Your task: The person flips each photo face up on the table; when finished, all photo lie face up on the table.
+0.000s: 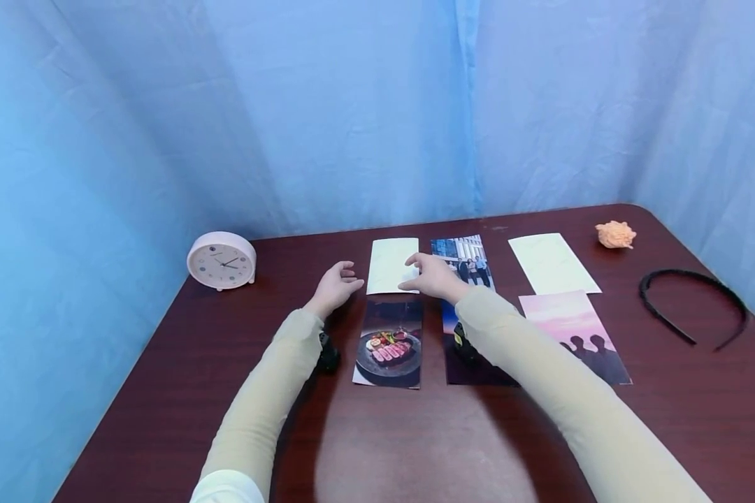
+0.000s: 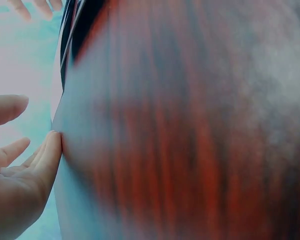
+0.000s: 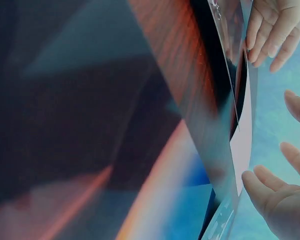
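Note:
In the head view a blank white sheet [image 1: 390, 269] lies near the back of the table, above a photo of sliced steak on a plate [image 1: 386, 346]. Just off the sheet's left side is my left hand [image 1: 335, 288], its fingers loosely bent around nothing. My right hand [image 1: 433, 276] is over the sheet's right edge, thumb and fingers apart, holding nothing. Whether it touches the sheet I cannot tell. To its right lies a photo of standing people [image 1: 468, 255]. A dark photo [image 1: 472, 370] with blue sky lies below, partly hidden by my right arm.
Farther right lie a second white sheet [image 1: 552, 262] and a pink-sky photo with silhouettes [image 1: 579, 328]. A peach-coloured crumpled ball [image 1: 615, 235] and a black headband [image 1: 657, 316] are at the right. A round white clock [image 1: 221, 260] stands back left. Blue curtains [image 1: 352, 112] surround the table.

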A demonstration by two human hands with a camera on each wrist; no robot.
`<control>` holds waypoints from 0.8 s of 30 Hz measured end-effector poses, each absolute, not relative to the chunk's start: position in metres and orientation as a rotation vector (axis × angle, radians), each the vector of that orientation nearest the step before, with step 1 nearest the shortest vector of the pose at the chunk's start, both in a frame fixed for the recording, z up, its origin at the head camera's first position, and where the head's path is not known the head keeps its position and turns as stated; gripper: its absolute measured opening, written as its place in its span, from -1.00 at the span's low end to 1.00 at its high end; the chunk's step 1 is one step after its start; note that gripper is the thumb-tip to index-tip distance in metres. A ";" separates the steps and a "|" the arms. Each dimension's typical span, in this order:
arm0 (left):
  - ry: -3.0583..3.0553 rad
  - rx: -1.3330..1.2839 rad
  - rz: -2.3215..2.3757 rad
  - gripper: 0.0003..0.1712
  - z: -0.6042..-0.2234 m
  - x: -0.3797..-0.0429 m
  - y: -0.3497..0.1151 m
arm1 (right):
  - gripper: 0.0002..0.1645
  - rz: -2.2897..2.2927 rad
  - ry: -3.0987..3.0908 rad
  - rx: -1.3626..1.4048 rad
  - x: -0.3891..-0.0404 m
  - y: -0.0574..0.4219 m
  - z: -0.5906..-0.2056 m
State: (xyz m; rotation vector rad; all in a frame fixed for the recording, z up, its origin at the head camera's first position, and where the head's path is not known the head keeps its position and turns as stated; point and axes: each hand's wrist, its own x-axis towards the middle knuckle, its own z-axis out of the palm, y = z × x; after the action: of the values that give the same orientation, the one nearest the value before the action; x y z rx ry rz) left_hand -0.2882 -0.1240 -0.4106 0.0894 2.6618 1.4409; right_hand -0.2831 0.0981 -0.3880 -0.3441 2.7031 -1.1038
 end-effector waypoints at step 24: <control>2.572 0.117 1.483 -0.43 -0.414 -0.289 -0.117 | -0.36 -1.057 2.699 -0.329 -0.283 0.093 -0.392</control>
State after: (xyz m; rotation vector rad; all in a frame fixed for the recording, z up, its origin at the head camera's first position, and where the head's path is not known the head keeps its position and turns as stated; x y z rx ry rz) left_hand -0.2885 -0.1167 -0.4138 0.1169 2.5723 1.4828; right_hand -0.2828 0.0933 -0.3923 -0.3287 2.6986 -1.0565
